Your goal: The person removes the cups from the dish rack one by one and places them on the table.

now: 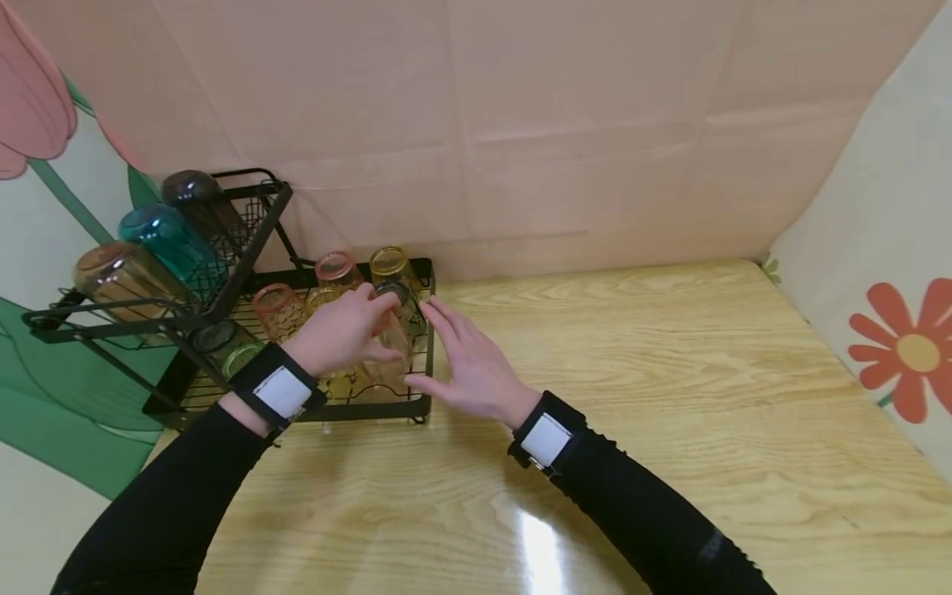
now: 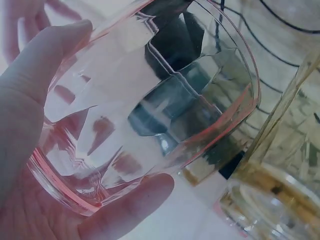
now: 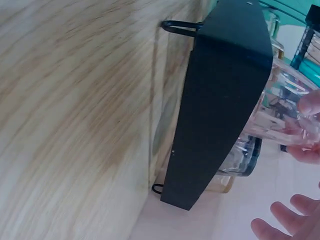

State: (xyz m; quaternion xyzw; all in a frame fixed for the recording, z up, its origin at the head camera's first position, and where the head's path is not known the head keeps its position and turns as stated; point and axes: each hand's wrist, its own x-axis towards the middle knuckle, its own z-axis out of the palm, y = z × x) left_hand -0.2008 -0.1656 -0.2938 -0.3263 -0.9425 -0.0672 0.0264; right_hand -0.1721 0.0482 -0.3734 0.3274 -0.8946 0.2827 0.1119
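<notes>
My left hand (image 1: 345,330) grips a clear pink-tinted faceted glass (image 2: 145,110) near the right front corner of a black wire dish rack (image 1: 379,411). In the left wrist view the thumb and a finger lie on either side of its base, and its wide rim points away from the palm. My right hand (image 1: 476,368) is beside the rack's right edge with fingers extended, apart from the glass. In the right wrist view its fingertips (image 3: 280,227) show below the pink glass. Other upside-down glasses stand around it, including an amber one (image 1: 390,263) and a pink one (image 1: 336,268).
On the rack's raised upper shelf (image 1: 245,277) at left lie a brown glass (image 1: 126,277), a teal glass (image 1: 165,235) and a dark glass (image 1: 199,198). Below it are a grey glass (image 1: 216,337) and another pink glass (image 1: 277,306). A wooden table (image 1: 632,372) extends right; a pink-covered wall (image 1: 521,165) stands behind.
</notes>
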